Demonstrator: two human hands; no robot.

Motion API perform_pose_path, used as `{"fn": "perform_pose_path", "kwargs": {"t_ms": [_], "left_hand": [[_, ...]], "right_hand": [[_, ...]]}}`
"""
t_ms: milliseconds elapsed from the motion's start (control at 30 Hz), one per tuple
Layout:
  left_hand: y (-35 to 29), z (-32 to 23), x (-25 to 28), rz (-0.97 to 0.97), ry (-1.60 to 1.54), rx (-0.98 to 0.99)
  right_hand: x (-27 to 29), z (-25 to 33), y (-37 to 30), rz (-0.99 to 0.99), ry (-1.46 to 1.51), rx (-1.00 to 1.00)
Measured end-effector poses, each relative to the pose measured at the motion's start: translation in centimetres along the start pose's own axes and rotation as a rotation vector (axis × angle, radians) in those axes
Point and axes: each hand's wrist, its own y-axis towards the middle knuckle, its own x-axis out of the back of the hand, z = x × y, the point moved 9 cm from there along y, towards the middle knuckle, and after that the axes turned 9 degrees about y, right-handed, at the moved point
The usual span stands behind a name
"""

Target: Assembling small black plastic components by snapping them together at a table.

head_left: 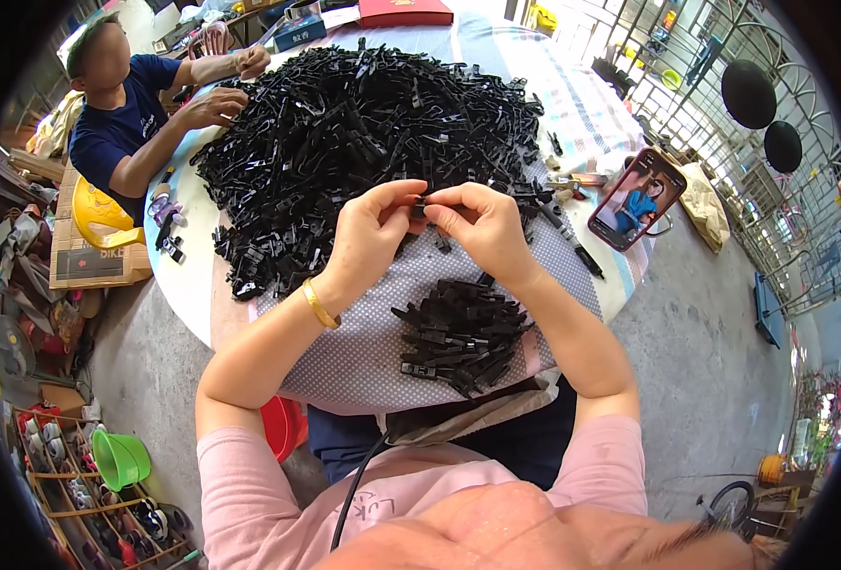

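Note:
My left hand (369,228) and my right hand (485,226) meet above the near edge of a big heap of black clips (363,123). Thumbs and fingertips of both are pinched together around a small black clip (418,205), mostly hidden by the fingers. A gold bangle (321,304) circles my left wrist. Between my forearms, close to the table's front edge, lies a smaller pile of black clips (463,334). Its pieces look long and narrow, lying roughly side by side.
A dotted cloth (344,356) covers the round table's near side. At the right edge stands a phone (637,199), with a black marker-like stick (586,258) nearby. Another person (140,123) sits at far left, hands at the heap. A red box (406,11) lies behind it.

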Motion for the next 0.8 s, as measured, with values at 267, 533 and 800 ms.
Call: {"fn": "perform_pose_path", "kwargs": {"t_ms": [267,533,800], "left_hand": [[-0.4,-0.2,0.1,-0.009,-0.179,0.052],[-0.2,-0.9,0.3,-0.014,-0.246,-0.017],[-0.8,-3.2,-0.5,0.039,-0.148,-0.148]], "right_hand": [[-1.2,4.9,-1.5,-0.078,-0.578,0.541],[0.1,1.1,0.3,0.162,-0.029,0.000],[1.0,3.1,0.1,0.140,-0.161,0.164]]}}
